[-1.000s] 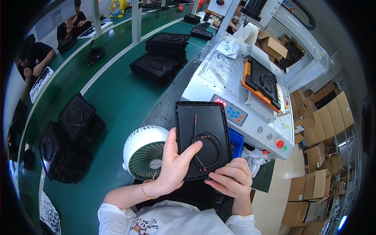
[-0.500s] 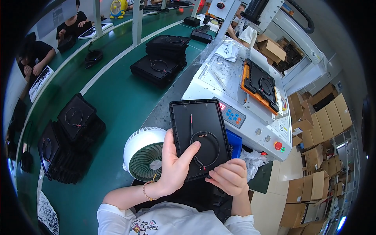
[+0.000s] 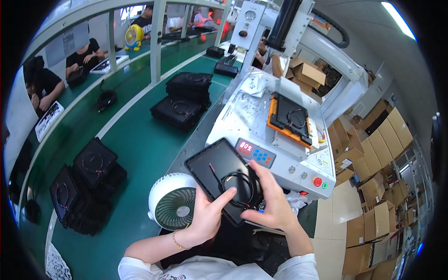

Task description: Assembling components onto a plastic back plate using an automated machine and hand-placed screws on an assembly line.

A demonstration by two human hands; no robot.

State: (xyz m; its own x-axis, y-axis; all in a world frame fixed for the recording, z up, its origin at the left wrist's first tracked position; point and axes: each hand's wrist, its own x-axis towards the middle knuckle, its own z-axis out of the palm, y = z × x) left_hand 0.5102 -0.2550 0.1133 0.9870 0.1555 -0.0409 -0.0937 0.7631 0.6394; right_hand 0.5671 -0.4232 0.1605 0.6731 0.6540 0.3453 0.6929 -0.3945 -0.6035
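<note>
A black rectangular plastic panel (image 3: 210, 161) with a raised rim is tilted in front of me. On its face lies a coiled black cable (image 3: 239, 173) with a short stripped end. My left hand (image 3: 210, 212) grips the panel at its lower left, its thumb pressing on the coil and its other fingers hidden underneath. Around the right edge curls my right hand (image 3: 274, 203), thumb by the lower corner, fingers along the side. Just beyond the panel is the white machine (image 3: 224, 123), where a similar black panel (image 3: 290, 114) sits in an orange fixture (image 3: 275, 125).
A white fan (image 3: 161, 198) stands left of my hands. Stacks of black panels rest on the green table (image 3: 135, 140), at left (image 3: 93, 161) and farther back (image 3: 177, 109). The machine carries a keypad (image 3: 261, 156) and a red button (image 3: 317, 182). Cardboard boxes (image 3: 364, 228) line the right.
The panel has turned anticlockwise and tilted. My right hand has moved from pinching near the lower edge to spreading around the right side. The view has shifted, showing more of the machine's top.
</note>
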